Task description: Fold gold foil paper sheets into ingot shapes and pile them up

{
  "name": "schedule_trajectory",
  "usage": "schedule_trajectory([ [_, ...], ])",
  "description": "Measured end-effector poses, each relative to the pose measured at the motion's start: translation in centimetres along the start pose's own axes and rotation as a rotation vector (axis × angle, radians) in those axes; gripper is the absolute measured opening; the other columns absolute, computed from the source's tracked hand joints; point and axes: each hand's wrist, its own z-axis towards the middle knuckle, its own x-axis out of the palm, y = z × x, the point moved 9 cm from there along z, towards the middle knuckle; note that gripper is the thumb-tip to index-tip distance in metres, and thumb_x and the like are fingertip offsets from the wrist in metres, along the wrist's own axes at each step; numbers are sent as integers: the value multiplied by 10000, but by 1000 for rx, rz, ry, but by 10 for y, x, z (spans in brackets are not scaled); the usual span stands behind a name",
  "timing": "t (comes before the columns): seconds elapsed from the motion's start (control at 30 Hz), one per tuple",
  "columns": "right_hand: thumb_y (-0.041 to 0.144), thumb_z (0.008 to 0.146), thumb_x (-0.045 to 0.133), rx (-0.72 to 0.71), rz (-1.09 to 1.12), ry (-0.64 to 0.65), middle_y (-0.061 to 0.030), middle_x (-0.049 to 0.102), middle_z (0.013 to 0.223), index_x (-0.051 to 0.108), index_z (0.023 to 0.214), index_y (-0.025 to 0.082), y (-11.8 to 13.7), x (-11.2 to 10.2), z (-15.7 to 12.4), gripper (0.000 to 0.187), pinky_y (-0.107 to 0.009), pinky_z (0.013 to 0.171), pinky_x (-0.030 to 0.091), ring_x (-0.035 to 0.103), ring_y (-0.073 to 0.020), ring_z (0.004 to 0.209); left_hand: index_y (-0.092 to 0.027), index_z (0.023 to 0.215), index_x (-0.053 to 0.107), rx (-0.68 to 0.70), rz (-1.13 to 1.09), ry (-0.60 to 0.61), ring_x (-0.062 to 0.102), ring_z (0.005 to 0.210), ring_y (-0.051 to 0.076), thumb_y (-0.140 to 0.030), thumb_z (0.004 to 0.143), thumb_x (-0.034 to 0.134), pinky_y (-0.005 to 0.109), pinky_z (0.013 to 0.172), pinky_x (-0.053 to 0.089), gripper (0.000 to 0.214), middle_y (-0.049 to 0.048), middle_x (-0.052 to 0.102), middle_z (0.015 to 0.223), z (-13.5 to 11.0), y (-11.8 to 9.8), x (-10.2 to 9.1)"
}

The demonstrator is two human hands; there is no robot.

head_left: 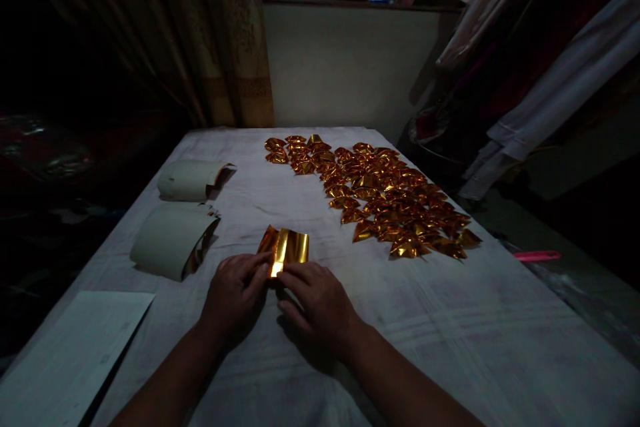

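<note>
A small sheet of shiny gold foil paper [295, 248] lies near the middle of the cloth-covered table, with creased panels. At its near left edge, my left hand [235, 290] has its fingers closed on the paper. My right hand [317, 300] pinches the near right edge, its fingertips close to those of the left. Where the fingertips press, the fold under them is partly hidden. Beyond my right hand spreads a heap of folded gold foil pieces [370, 190], pointed at the ends.
Two curled pale sheets [173, 240] rest on the left, dark gold showing inside. A flat pale board [75, 347] lies at the near left. White cloth [450, 327] covers the table. Curtains [225, 40] hang behind; clothes [560, 73] hang at right, above a pink object [537, 255].
</note>
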Motion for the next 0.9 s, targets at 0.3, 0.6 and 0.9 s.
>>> schedule_trajectory([
  [0.3, 291, 849, 715, 98, -116, -28, -155, 639, 1322, 585, 1316, 172, -19, -2, 0, 499, -462, 966, 489, 585, -308, 1189, -243, 1388, 602, 114, -185, 196, 627, 1191, 275, -327, 1020, 312, 497, 1039, 484, 476, 122, 690, 1301, -15, -12, 27],
  [0.6, 231, 905, 670, 55, -191, -63, -63, 748, 1089, 745, 1028, 260, -32, -3, 1, 147, -321, 780, 517, 676, -222, 948, -284, 1449, 512, 306, -24, 105, 661, 1034, 247, -276, 950, 516, 465, 968, 501, 499, 73, 730, 1124, -14, -26, 9],
  [0.9, 185, 923, 624, -100, 104, -89, -76, 771, 1030, 785, 1047, 228, -39, -5, -3, 208, -333, 764, 575, 713, -225, 909, -271, 1403, 534, 438, 248, 109, 439, 1412, 322, -238, 966, 528, 592, 1117, 356, 439, 91, 552, 1481, -13, -14, 12],
])
